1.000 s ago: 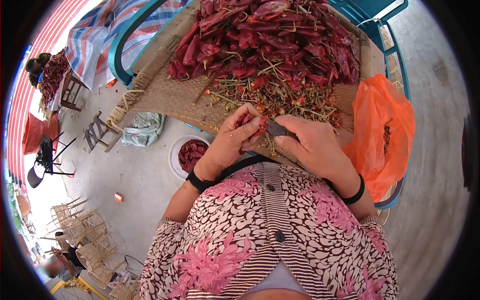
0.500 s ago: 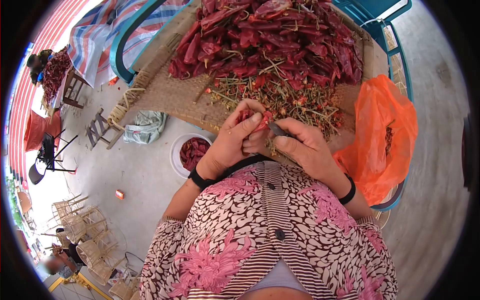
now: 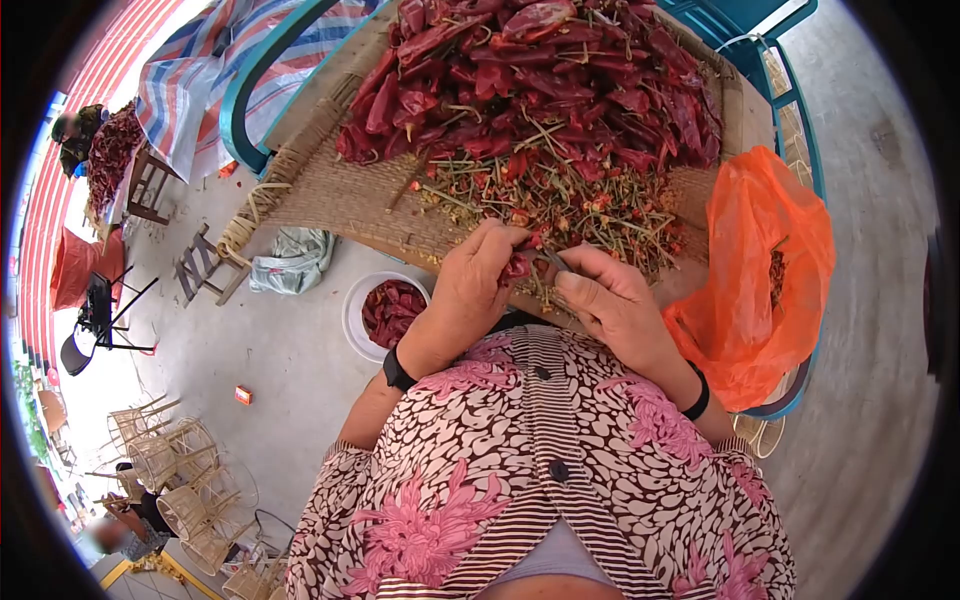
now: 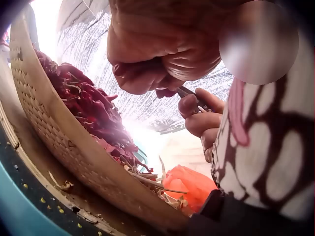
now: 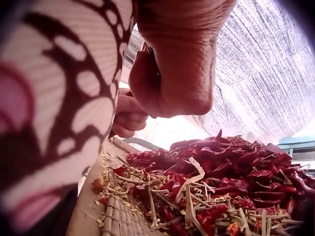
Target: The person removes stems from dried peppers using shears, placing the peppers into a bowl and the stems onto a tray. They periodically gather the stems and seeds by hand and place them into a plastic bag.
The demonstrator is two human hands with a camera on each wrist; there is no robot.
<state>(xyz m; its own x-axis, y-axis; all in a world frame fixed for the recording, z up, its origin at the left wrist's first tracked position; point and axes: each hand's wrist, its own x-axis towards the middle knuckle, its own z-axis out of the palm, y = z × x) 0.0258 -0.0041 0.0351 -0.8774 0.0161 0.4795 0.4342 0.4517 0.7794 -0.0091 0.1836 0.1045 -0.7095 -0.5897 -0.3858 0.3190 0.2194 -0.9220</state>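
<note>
Your left hand (image 3: 470,290) pinches a dried red chili (image 3: 520,264) above the woven tray's (image 3: 330,190) near edge, its long axis running toward your right hand (image 3: 615,300), whose fingers clamp a dark blade (image 3: 556,259) at its tip. The chili pile (image 3: 540,80) fills the tray outdoors on concrete. Only the left wrist view shows the blade's underside (image 4: 189,94).
</note>
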